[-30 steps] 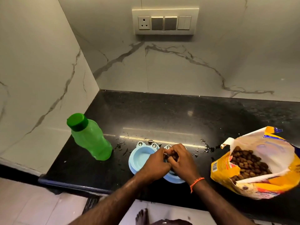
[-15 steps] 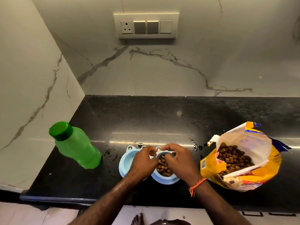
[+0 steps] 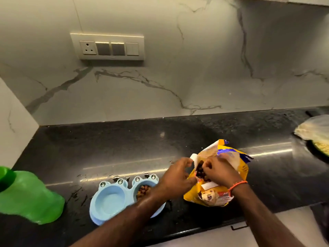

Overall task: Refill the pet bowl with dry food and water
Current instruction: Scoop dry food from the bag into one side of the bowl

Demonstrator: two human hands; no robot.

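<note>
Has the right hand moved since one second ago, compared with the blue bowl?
Yes. The right hand has left the blue bowl and gone right, into the open yellow food bag; before, it was over the bowl.

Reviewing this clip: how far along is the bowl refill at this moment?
Partly done. The right compartment of the blue double bowl already holds some kibble; the left compartment looks empty. In hand: the right hand is in the yellow food bag and the left hand is at the bag's opening. Left: water, since the green bottle sits capped on the counter.
</note>
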